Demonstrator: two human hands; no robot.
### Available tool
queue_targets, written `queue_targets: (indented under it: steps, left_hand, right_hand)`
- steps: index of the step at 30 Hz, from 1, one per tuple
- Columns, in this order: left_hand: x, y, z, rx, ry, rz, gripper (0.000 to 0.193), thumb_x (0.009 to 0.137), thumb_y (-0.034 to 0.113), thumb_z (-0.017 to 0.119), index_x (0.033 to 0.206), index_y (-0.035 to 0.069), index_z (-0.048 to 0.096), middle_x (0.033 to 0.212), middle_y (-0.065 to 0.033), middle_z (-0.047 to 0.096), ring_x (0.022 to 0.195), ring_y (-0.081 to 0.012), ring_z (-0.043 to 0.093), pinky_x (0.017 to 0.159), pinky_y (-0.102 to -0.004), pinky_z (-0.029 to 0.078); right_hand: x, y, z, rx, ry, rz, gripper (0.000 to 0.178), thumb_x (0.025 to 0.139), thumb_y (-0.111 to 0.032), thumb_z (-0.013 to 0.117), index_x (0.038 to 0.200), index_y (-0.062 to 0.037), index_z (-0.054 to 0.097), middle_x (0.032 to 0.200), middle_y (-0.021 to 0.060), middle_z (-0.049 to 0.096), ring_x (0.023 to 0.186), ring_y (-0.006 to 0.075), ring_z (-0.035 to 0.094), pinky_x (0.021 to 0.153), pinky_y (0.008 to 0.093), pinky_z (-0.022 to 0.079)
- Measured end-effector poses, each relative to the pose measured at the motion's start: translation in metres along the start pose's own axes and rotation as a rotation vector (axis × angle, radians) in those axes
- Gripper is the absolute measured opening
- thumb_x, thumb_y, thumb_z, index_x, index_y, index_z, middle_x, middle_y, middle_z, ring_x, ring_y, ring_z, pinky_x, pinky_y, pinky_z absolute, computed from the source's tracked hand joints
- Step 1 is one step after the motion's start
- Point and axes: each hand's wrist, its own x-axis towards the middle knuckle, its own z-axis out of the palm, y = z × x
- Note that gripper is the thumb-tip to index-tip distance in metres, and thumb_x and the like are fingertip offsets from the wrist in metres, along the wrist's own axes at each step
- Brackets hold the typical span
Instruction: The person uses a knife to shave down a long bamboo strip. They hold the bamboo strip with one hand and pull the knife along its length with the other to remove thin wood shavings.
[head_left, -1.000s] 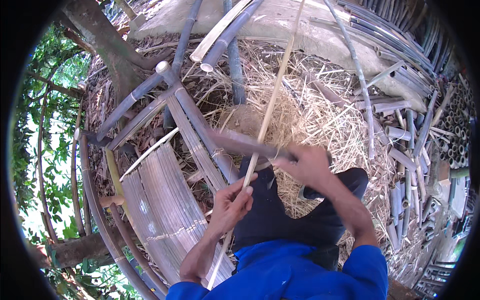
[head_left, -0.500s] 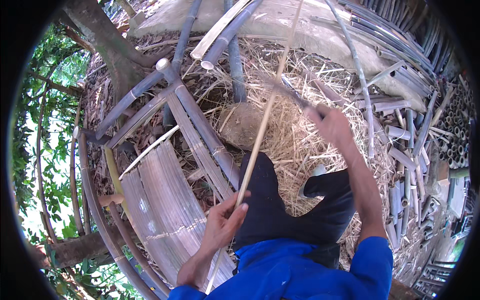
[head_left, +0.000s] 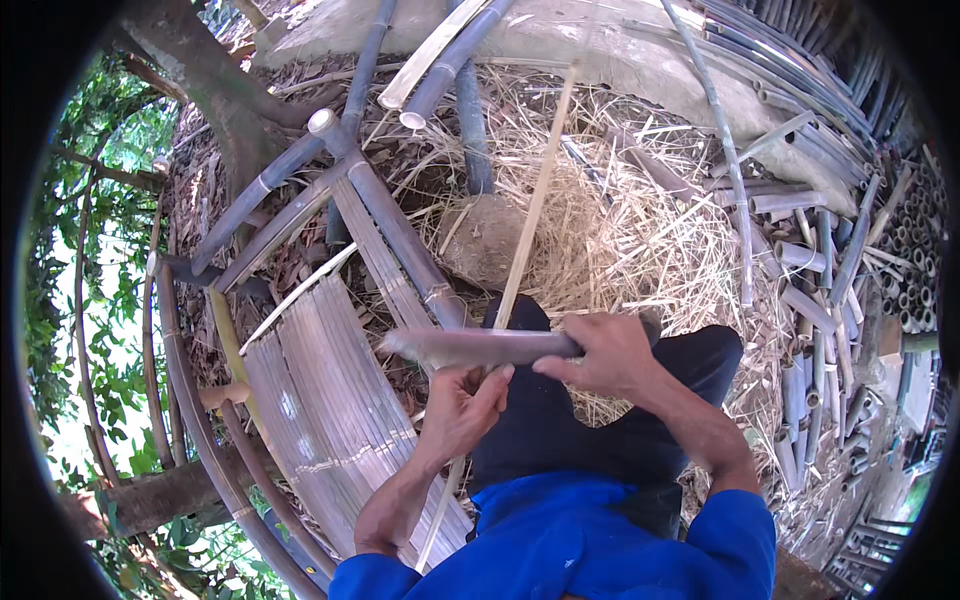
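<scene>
My right hand (head_left: 610, 355) is closed round the handle of a broad-bladed knife (head_left: 470, 346). The blade, a little blurred, points left and lies across a long bamboo strip (head_left: 535, 215). Just below the blade, my left hand (head_left: 462, 408) pinches that strip between thumb and fingers. The strip slants up and away over my knee, and its tail runs down past my left wrist. Where blade and strip meet, the blade hides the contact.
A slatted bamboo bench (head_left: 320, 390) stands at my left. Ahead are a round chopping block (head_left: 487, 243) and a heap of shavings (head_left: 600, 260). Cut bamboo poles (head_left: 785, 205) lie at the right, and a tree trunk (head_left: 225, 90) rises far left.
My right hand has brought the knife from up by the far part of the strip back toward my left hand. The left hand stays in place on the strip.
</scene>
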Motion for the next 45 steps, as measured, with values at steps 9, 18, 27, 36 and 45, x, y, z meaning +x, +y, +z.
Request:
queue_targets:
  steps: [9, 18, 27, 36, 45]
  left_hand:
    - [-0.036, 0.0, -0.001, 0.032, 0.022, -0.027, 0.04, 0.099, 0.012, 0.067, 0.137, 0.004, 0.057, 0.065, 0.0066, 0.052, 0.054, -0.0007, 0.044, 0.047, -0.0207, 0.031]
    - [-0.056, -0.021, -0.026, -0.165, -0.035, -0.161, 0.032, 0.101, 0.012, 0.061, 0.13, -0.001, 0.06, 0.058, 0.0013, 0.054, 0.04, -0.0043, 0.044, 0.037, -0.0225, 0.029]
    - [0.007, -0.021, -0.02, -0.072, -0.074, 0.0, 0.055, 0.103, 0.012, 0.057, 0.155, 0.011, 0.04, 0.056, 0.0007, 0.055, 0.038, -0.0045, 0.044, 0.035, -0.0216, 0.029]
    - [0.022, -0.032, -0.013, -0.261, -0.016, 0.063, 0.049, 0.1, 0.004, 0.057, 0.148, 0.001, 0.046, 0.056, 0.002, 0.052, 0.039, -0.006, 0.043, 0.038, -0.0222, 0.03]
    - [0.003, -0.023, -0.013, -0.159, -0.07, -0.109, 0.046, 0.101, 0.006, 0.058, 0.146, 0.003, 0.049, 0.055, 0.0025, 0.052, 0.041, -0.0042, 0.042, 0.038, -0.0229, 0.027]
  right_hand:
    - [0.049, 0.039, -0.041, -0.108, 0.037, 0.043, 0.056, 0.088, -0.06, 0.066, 0.086, -0.0049, 0.068, 0.058, 0.017, 0.059, 0.063, 0.0372, 0.067, 0.06, 0.0489, 0.052]
    - [0.084, 0.091, -0.069, -0.122, 0.306, 0.272, 0.079, 0.093, -0.075, 0.049, 0.094, 0.0012, 0.073, 0.071, 0.0173, 0.068, 0.063, 0.034, 0.066, 0.064, 0.0473, 0.052]
    - [0.024, 0.026, 0.021, 0.148, -0.014, 0.331, 0.069, 0.093, -0.069, 0.056, 0.091, -0.0015, 0.069, 0.064, 0.0187, 0.062, 0.063, 0.038, 0.065, 0.063, 0.048, 0.051]
    - [0.002, -0.003, 0.036, 0.16, -0.151, -0.01, 0.061, 0.088, -0.063, 0.066, 0.077, -0.0036, 0.061, 0.061, 0.0199, 0.061, 0.062, 0.0408, 0.065, 0.06, 0.0495, 0.051]
    - [-0.001, 0.01, 0.018, 0.117, -0.18, 0.204, 0.055, 0.087, -0.062, 0.066, 0.088, -0.007, 0.07, 0.07, 0.0182, 0.067, 0.068, 0.04, 0.068, 0.066, 0.0494, 0.054]
